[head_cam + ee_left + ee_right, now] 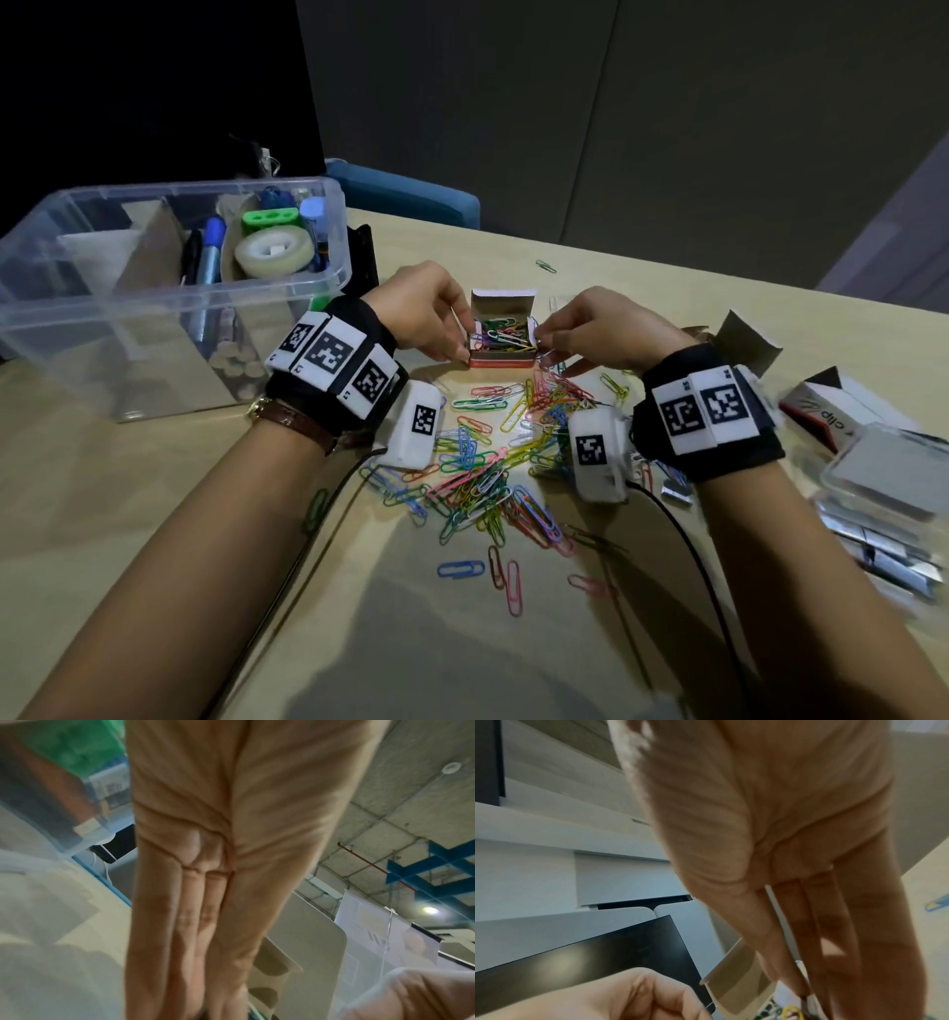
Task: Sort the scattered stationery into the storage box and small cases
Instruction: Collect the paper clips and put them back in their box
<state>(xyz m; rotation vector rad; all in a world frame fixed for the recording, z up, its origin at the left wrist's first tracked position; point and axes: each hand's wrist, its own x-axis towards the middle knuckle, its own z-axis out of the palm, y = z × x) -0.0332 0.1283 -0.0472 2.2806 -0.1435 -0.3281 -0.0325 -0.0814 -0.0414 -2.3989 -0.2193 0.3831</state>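
while both hands sit at the small clip box [502,336] mid-table, the left hand [426,308] has curled fingers pinching its left wall and the right hand [601,329] pinches the right end flap between thumb and forefinger, other fingers loosely extended. box is open, lid flap up at the far side, partly filled with coloured clips, long axis running left-right between the two hands. key relation: the loose paper clips [493,462] lie on the table [154,514] just nearer the person than the box, under and between both wrists, so either hand pulls back toward the body to reach them; right looks marginally closer to the dense part. clear storage box [169,308] sits far left, beside the left wrist.
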